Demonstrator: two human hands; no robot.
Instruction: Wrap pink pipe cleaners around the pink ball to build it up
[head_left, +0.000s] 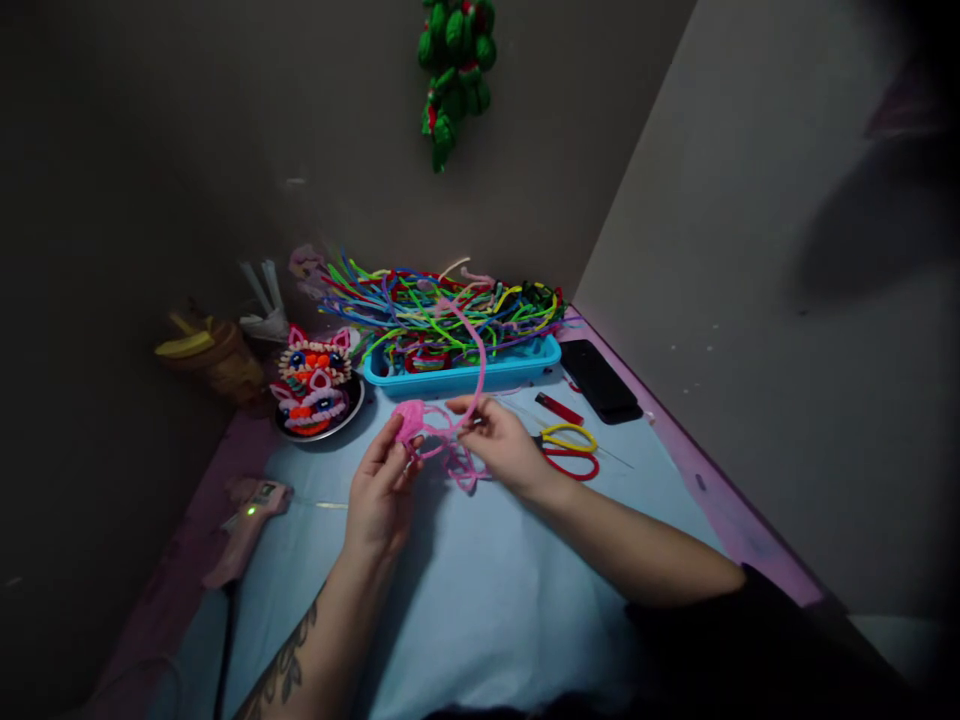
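My left hand pinches a small pink wound piece of pipe cleaner above the light blue table cover. My right hand grips a long pink pipe cleaner that arcs up from the piece toward the tray. More pink pipe cleaner loops lie under and between both hands.
A blue tray full of mixed-colour pipe cleaners stands behind the hands. A pipe-cleaner figure sits on a dish at the left. Scissors, a red lighter and a phone lie right. A glue gun lies left. A green ornament hangs on the wall.
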